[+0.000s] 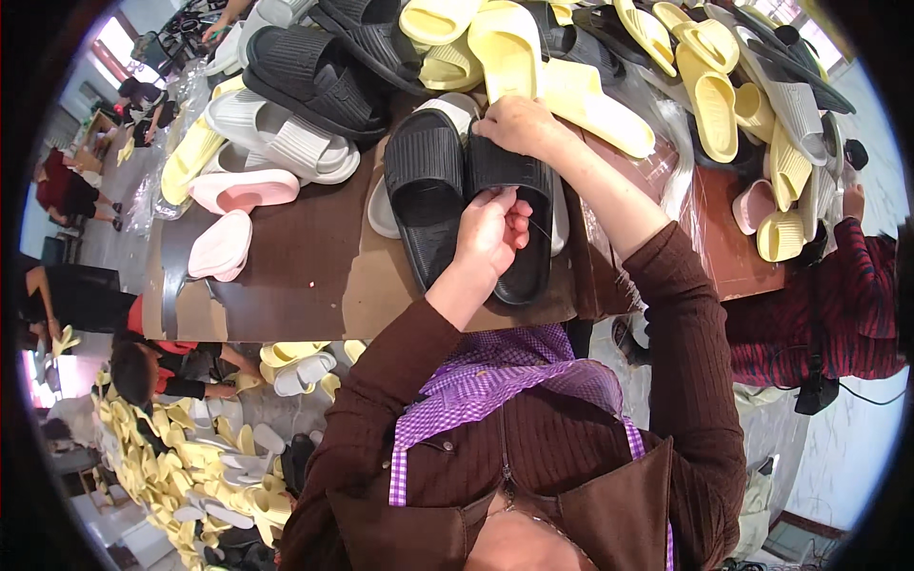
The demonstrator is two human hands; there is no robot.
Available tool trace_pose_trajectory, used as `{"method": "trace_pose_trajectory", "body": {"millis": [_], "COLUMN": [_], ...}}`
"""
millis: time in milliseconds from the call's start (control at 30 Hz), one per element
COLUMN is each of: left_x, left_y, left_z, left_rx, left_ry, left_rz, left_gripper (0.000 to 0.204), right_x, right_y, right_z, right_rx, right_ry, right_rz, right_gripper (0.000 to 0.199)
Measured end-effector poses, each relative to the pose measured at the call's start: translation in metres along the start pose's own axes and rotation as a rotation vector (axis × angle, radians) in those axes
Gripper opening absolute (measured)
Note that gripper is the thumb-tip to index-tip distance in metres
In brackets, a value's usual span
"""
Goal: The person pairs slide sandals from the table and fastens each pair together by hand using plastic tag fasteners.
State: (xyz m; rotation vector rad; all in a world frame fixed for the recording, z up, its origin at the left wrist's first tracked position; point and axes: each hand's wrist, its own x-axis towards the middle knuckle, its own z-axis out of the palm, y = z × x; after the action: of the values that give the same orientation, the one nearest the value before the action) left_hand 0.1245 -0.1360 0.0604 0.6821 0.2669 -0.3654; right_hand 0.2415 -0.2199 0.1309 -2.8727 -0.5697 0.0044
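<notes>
Two black slide sandals lie side by side on the brown table [295, 257]. My left hand [490, 233] rests over the right black sandal [526, 266], fingers pinched at its strap; what it pinches is too small to tell. My right hand [519, 124] grips the far end of that same sandal. The left black sandal [424, 190] lies touching it, partly on a white sandal [381, 211]. Both my forearms are in dark brown sleeves.
Heaps of yellow sandals [571, 90], white sandals [286, 138], pink sandals [243, 190] and more black sandals [314, 71] crowd the far half of the table. A person in a red striped sleeve [862, 276] works at the right. On the floor at lower left lies a pile of yellow sandals [190, 457], with people beside it.
</notes>
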Motion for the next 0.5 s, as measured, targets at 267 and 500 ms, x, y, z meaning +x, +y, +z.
{"method": "trace_pose_trajectory", "body": {"millis": [267, 500], "left_x": [-0.012, -0.065], "left_y": [-0.001, -0.004], "left_z": [0.002, -0.03], "left_rx": [0.038, 0.286], "left_ry": [0.023, -0.242], "left_rz": [0.015, 0.338], "left_gripper": [0.01, 0.02], "right_x": [0.008, 0.012], "right_y": [0.014, 0.033], "right_z": [0.013, 0.005], "right_rx": [0.108, 0.175], "right_ry": [0.251, 0.342], "right_rz": [-0.026, 0.011], "right_gripper": [0.025, 0.023]}}
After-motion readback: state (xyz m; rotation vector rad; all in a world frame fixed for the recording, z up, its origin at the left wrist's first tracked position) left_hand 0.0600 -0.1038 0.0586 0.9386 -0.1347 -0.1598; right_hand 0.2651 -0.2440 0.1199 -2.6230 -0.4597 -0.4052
